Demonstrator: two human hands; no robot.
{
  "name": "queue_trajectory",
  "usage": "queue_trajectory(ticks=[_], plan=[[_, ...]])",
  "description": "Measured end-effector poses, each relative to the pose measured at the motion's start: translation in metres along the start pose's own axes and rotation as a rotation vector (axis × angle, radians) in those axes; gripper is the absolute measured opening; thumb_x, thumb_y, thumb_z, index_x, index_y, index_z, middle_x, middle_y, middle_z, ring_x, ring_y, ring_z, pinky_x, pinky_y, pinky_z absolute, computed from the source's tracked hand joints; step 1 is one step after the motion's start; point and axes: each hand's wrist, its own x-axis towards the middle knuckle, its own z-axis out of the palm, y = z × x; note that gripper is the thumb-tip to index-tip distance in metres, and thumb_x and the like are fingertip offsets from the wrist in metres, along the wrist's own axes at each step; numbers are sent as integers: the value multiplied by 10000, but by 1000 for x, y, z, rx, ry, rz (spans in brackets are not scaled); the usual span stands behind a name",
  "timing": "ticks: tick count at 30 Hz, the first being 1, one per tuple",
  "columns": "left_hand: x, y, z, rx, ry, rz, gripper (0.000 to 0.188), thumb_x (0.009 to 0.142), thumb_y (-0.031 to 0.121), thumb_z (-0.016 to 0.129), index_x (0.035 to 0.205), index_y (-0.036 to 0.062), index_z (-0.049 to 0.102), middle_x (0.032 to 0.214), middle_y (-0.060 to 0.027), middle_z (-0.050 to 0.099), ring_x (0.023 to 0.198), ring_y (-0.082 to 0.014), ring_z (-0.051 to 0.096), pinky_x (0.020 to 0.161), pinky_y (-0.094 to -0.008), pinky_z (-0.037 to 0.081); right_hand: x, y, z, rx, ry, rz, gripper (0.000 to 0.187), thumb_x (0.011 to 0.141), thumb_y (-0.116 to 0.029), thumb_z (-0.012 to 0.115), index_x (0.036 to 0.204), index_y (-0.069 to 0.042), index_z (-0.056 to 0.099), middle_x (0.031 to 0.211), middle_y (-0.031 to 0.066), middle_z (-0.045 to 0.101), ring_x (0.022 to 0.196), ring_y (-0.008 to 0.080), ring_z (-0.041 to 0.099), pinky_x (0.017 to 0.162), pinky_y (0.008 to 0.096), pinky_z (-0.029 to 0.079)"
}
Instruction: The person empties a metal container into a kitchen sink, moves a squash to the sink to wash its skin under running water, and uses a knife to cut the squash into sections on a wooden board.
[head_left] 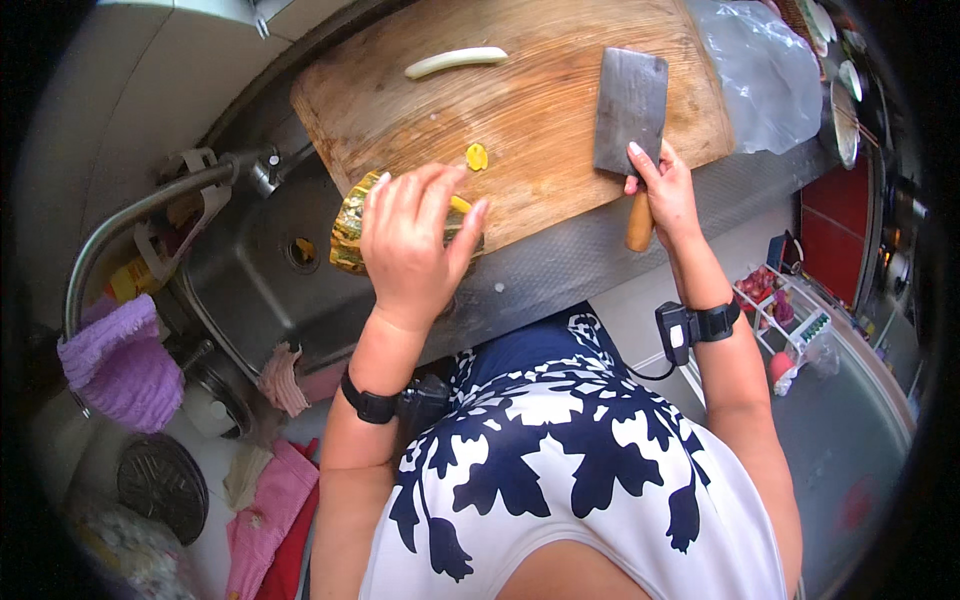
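My right hand (pixel 663 190) grips a cleaver (pixel 630 110) where its wooden handle meets the blade, with the thumb on the metal. The blade lies flat over the right part of a wooden cutting board (pixel 560 150). At the board's near left edge, my left hand (pixel 410 235) is over a shiny yellow and dark patterned packet (pixel 349 228), its fingers spread and thumb apart. The hand hides much of this packet. A small yellow piece (pixel 477 157) lies on the board just beyond my fingers. Farther back rests a pale white, slightly curved stalk (pixel 456 62).
Left of the board is a steel sink (pixel 270 290) with a curved faucet (pixel 130 210), and a purple cloth (pixel 125 350) hangs on it. A clear plastic bag (pixel 755 80) is at the board's right. A white rack (pixel 790 320) stands lower right.
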Motion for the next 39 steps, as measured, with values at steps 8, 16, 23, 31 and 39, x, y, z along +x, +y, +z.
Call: queue_trajectory(ticks=[8,16,23,31,39], plan=[[26,6,16,232,-192,-111,292,704,252,717,901,74,596,875,-82,593,809,-253,586,723,-349,465,-23,9,-14,80,47,55,191,886,-174,589,989,-18,548,809,13,548,546,74,496,499,204,428],[50,-3,71,422,-542,-281,370,681,198,722,963,48,536,954,-134,610,821,-293,635,656,-392,517,-36,9,-3,95,-32,73,152,890,-153,581,953,-19,548,785,17,576,498,81,509,485,210,418],[56,-3,80,353,-545,-304,280,729,126,658,951,27,520,954,-169,610,842,-315,631,690,-408,516,-40,-1,1,105,-83,71,195,889,-162,585,1008,-12,544,807,23,582,502,78,501,483,210,420],[23,18,-66,106,-218,-453,152,782,130,641,839,44,530,780,-142,587,698,-317,591,601,-382,465,-43,-3,1,21,-136,84,208,894,-161,578,1028,-6,542,819,12,557,526,70,488,492,205,426],[-115,-75,-102,466,-100,-575,347,857,122,562,1201,82,546,1280,-164,476,1073,-344,531,877,-378,445,-48,-18,28,-26,-260,93,201,895,-162,576,1025,-13,539,793,1,541,522,62,487,510,200,419]])
